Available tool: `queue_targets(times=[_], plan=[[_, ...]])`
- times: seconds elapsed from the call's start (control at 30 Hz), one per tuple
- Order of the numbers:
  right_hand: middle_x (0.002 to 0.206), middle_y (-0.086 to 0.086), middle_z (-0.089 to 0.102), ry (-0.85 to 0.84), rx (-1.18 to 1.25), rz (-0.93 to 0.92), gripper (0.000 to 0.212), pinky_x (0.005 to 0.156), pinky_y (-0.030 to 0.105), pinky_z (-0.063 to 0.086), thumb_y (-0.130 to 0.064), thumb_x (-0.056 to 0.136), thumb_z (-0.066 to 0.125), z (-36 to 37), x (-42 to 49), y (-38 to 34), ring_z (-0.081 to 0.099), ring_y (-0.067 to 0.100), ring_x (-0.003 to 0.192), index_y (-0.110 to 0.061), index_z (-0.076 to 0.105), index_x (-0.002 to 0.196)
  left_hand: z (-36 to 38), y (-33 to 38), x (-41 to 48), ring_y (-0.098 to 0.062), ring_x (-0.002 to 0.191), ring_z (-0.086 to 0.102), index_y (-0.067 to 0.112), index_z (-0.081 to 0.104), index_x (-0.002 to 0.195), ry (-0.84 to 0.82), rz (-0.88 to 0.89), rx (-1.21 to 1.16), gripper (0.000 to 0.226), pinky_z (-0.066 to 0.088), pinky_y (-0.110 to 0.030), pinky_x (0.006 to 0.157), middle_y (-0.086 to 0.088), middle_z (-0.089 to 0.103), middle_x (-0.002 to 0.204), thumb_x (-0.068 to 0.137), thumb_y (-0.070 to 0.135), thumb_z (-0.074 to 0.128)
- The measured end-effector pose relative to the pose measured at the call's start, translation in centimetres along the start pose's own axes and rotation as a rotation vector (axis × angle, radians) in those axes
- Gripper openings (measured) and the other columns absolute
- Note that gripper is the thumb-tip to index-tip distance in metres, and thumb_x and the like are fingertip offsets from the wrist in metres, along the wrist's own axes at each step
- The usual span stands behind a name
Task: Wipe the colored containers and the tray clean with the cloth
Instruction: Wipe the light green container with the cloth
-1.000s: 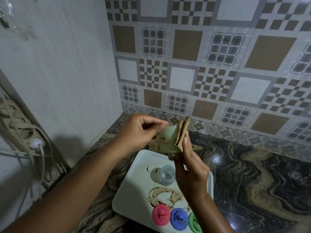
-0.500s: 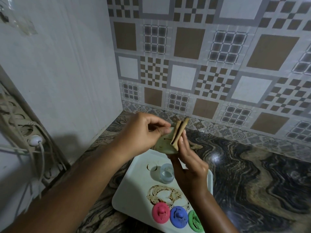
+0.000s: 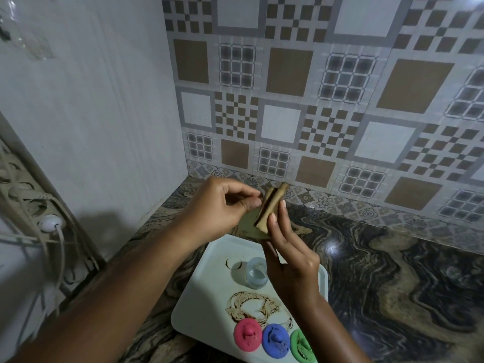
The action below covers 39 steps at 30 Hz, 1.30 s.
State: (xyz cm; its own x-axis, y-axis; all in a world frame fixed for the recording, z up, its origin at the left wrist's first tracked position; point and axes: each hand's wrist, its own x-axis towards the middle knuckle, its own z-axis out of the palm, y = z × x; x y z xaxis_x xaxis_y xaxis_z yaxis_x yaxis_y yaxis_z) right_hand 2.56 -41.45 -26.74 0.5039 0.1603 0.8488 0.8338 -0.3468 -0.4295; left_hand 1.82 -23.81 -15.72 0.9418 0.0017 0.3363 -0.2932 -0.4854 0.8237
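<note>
Pinching one flap of a folded tan cloth [image 3: 269,213] between thumb and curled fingers of the left hand [image 3: 220,205]; clasping the fold's lower end in the right hand [image 3: 290,260]. Held in the air over the far end of a stained white rectangular tray [image 3: 204,297], long fold running up and away. Lined along the tray's near edge, well below the cloth and closest to the right wrist: round pink container [image 3: 247,335], round blue container [image 3: 275,340], round green container [image 3: 300,345]. Probably next, lowering the cloth back toward them. No readable writing or brand.
</note>
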Motion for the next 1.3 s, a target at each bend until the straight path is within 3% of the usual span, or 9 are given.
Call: queue_targets(times=[0.17, 0.27, 0.43, 0.63, 0.8, 1.0, 1.1, 1.2, 1.3], plan=[[0.146, 0.026, 0.049, 0.032, 0.027, 0.008, 0.060, 0.098, 0.043, 0.057, 0.016, 0.081, 0.074, -0.7, 0.7, -0.1, 0.053, 0.032, 0.136, 0.014, 0.049, 0.136, -1.2, -0.1, 0.3, -0.008, 0.095, 0.071, 0.028, 0.076, 0.097, -0.108, -0.093, -0.138, 0.024, 0.060, -0.027, 0.074, 0.010, 0.076, 0.095, 0.086, 0.007, 0.071], [0.149, 0.026, 0.046, 0.009, 0.078, 0.031, 0.058, 0.108, 0.041, 0.051, 0.013, 0.086, 0.071, -0.6, 0.6, 0.2, 0.047, 0.031, 0.141, 0.013, 0.047, 0.139, -1.1, 0.0, 0.3, -0.012, 0.094, 0.072, 0.028, 0.076, 0.091, -0.124, -0.124, -0.207, 0.023, 0.060, -0.027, 0.071, 0.009, 0.077, 0.093, 0.084, 0.006, 0.071], [0.136, 0.032, 0.059, 0.001, 0.164, 0.099, 0.061, 0.087, 0.036, 0.062, -0.010, 0.093, 0.068, -0.7, 0.6, 0.4, 0.065, 0.047, 0.117, 0.005, 0.042, 0.146, -0.8, -0.1, 0.4, -0.015, 0.091, 0.074, 0.012, 0.077, 0.095, -0.054, -0.131, -0.275, 0.023, 0.061, -0.031, 0.076, -0.001, 0.078, 0.093, 0.073, 0.018, 0.077], [0.143, 0.027, 0.051, 0.018, -0.026, -0.049, 0.045, 0.099, 0.018, 0.052, 0.003, 0.087, 0.073, -0.8, 1.1, -0.3, 0.055, 0.008, 0.134, 0.005, 0.060, 0.130, -0.7, 1.1, 0.3, 0.003, 0.083, 0.069, 0.021, 0.077, 0.097, -0.019, -0.026, 0.042, 0.026, 0.054, -0.012, 0.075, 0.011, 0.075, 0.088, 0.073, 0.032, 0.080], [0.143, 0.028, 0.050, 0.102, -0.013, -0.020, 0.055, 0.088, 0.032, 0.061, 0.015, 0.080, 0.075, -1.1, 1.1, 0.1, 0.065, 0.028, 0.124, 0.010, 0.056, 0.131, -0.9, 1.0, 0.5, 0.002, 0.099, 0.069, 0.022, 0.075, 0.111, -0.036, -0.038, -0.062, 0.025, 0.055, -0.020, 0.085, 0.011, 0.075, 0.106, 0.087, 0.016, 0.072], [0.141, 0.032, 0.050, 0.071, -0.008, -0.031, 0.052, 0.103, 0.021, 0.051, 0.010, 0.081, 0.074, -1.2, 1.7, 0.1, 0.050, 0.010, 0.139, 0.014, 0.055, 0.129, -1.6, 0.1, 1.0, -0.008, 0.093, 0.071, 0.016, 0.076, 0.099, -0.069, -0.068, -0.050, 0.017, 0.059, -0.034, 0.087, 0.004, 0.077, 0.095, 0.086, 0.006, 0.071], [0.142, 0.031, 0.050, 0.026, -0.049, -0.061, 0.047, 0.100, 0.015, 0.050, 0.008, 0.084, 0.071, -1.1, 1.4, -0.2, 0.057, 0.013, 0.133, 0.011, 0.057, 0.129, -1.3, 0.3, 0.7, -0.003, 0.092, 0.070, 0.024, 0.075, 0.096, -0.027, -0.031, -0.031, 0.019, 0.059, -0.027, 0.084, 0.009, 0.075, 0.095, 0.085, 0.009, 0.073], [0.145, 0.028, 0.049, 0.006, -0.062, -0.037, 0.050, 0.097, 0.019, 0.053, 0.009, 0.085, 0.072, -0.6, 1.1, -0.3, 0.064, 0.024, 0.125, 0.008, 0.057, 0.132, -0.8, 1.4, 0.2, 0.003, 0.085, 0.068, 0.023, 0.077, 0.096, -0.017, 0.077, 0.078, 0.014, 0.052, -0.010, 0.076, 0.013, 0.074, 0.089, 0.082, 0.020, 0.078], [0.144, 0.030, 0.049, 0.065, 0.006, 0.001, 0.048, 0.097, 0.028, 0.057, 0.008, 0.088, 0.070, -0.5, 0.6, 0.1, 0.057, 0.024, 0.133, 0.013, 0.053, 0.133, -0.6, 2.1, -0.1, 0.003, 0.086, 0.069, 0.018, 0.077, 0.104, -0.016, 0.086, 0.049, 0.022, 0.052, -0.009, 0.076, 0.011, 0.075, 0.094, 0.082, 0.020, 0.077]])
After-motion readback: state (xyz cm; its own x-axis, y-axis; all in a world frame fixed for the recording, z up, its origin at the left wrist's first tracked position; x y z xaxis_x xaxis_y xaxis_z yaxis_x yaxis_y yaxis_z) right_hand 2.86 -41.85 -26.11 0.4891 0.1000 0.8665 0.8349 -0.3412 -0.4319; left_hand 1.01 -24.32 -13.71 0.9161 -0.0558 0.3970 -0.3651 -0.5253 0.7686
